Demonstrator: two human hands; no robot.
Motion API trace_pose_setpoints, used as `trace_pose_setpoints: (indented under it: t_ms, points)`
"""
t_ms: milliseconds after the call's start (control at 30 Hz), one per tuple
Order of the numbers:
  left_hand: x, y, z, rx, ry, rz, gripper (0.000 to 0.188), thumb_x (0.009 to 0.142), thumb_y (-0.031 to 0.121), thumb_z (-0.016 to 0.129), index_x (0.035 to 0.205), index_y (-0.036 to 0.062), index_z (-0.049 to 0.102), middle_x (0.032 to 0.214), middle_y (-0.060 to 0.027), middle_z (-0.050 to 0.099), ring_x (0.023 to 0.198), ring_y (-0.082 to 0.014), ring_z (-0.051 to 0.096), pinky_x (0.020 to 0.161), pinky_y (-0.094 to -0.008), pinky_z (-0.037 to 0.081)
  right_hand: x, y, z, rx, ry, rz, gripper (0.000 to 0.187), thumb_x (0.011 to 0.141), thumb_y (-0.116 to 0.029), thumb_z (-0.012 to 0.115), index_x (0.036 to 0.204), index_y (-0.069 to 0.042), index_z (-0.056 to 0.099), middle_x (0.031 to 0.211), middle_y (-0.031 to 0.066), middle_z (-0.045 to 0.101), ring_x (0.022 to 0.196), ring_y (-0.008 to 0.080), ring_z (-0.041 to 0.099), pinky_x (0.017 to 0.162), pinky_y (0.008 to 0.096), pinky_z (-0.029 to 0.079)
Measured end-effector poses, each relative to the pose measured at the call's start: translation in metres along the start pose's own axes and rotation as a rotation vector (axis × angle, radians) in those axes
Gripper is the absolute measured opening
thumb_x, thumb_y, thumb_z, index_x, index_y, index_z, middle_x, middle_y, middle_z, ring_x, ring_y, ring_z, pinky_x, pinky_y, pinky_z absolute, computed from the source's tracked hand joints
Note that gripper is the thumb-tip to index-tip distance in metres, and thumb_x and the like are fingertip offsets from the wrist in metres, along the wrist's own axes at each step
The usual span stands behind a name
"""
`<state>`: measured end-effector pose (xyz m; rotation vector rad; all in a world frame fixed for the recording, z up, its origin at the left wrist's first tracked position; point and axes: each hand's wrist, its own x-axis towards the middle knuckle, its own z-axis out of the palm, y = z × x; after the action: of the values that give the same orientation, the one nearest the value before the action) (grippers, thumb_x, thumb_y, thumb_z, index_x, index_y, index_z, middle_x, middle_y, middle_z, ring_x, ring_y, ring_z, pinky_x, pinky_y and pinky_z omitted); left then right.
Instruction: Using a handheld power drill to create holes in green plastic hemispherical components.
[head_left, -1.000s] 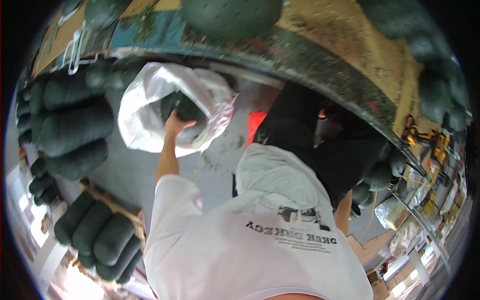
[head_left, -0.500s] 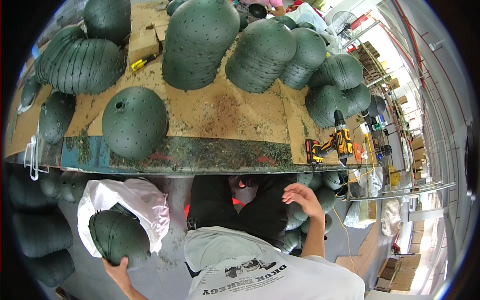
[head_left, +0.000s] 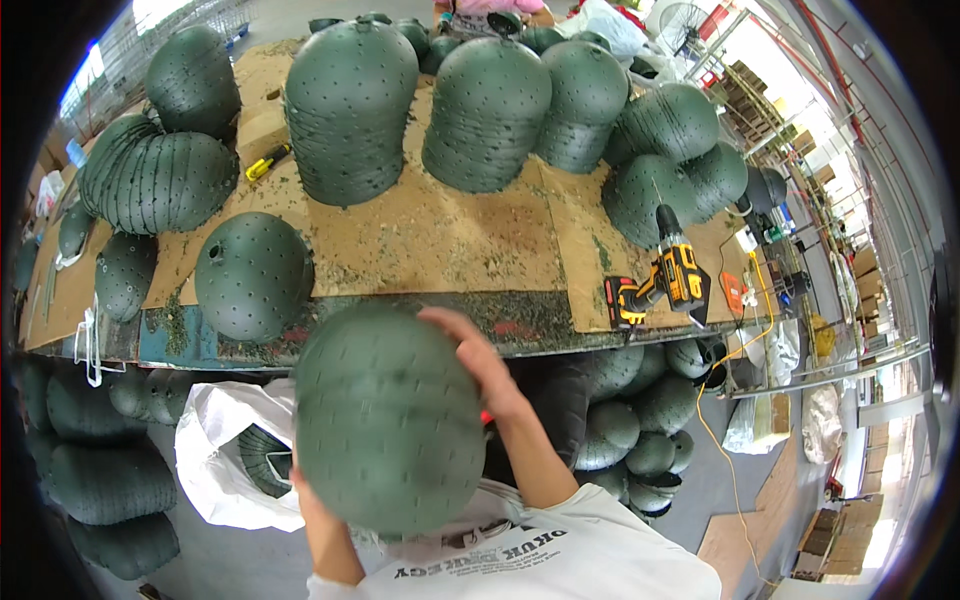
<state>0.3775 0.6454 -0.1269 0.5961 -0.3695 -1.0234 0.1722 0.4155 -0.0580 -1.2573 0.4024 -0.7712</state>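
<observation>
A dark green, round plastic shell (head_left: pixel 390 420) with small slits over its surface is held up in front of my body, slightly blurred. My left hand (head_left: pixel 316 500) grips its lower left side; most of the fingers are hidden behind it. Against its upper right side, my right hand (head_left: pixel 478 362) presses with curved fingers. Beside my left arm stands an open white sack (head_left: pixel 215 475), with ribbed dark green shells (head_left: pixel 262 462) inside. On the table just beyond lies a single studded green dome (head_left: pixel 253 278) with a hole in it.
Tall stacks of green domes (head_left: pixel 350 120) stand on the cardboard-covered table (head_left: pixel 460 235). A yellow-black cordless drill (head_left: pixel 668 275) rests at the right edge, a yellow-handled tool (head_left: pixel 267 163) at the left. More shells (head_left: pixel 608 435) lie under the table. Another person (head_left: pixel 490 10) is across it.
My left hand has lifted the shell from the sack and brought it rightward in front of me. My right hand has moved left onto it. The view has shifted slightly.
</observation>
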Motion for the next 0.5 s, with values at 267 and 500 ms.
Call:
trace_pose_setpoints:
  t_ms: [267, 500]
  points:
    - [0.131, -0.020, 0.102, -0.081, 0.174, -0.341, 0.050, 0.105, 0.048, 0.046, 0.135, 0.0101, 0.056, 0.128, -0.0055, 0.062, 0.112, -0.0215, 0.061, 0.095, -0.0380, 0.051, 0.029, -0.014, -0.054, -0.009, 0.495, 0.110, 0.050, 0.104, -0.037, 0.047, 0.133, 0.002, 0.056, 0.128, 0.0102, 0.061, 0.119, 0.0178, 0.055, 0.104, 0.0321, 0.042]
    - [0.144, -0.030, 0.102, 0.060, 0.468, -0.100, 0.048, 0.108, 0.037, 0.037, 0.138, 0.0050, 0.054, 0.133, -0.0081, 0.061, 0.123, -0.0223, 0.056, 0.106, -0.0366, 0.043, 0.091, 0.008, -0.060, -0.192, 0.499, 0.209, 0.050, 0.102, -0.038, 0.053, 0.126, 0.006, 0.061, 0.124, 0.0128, 0.064, 0.115, 0.0202, 0.057, 0.104, 0.0319, 0.040]
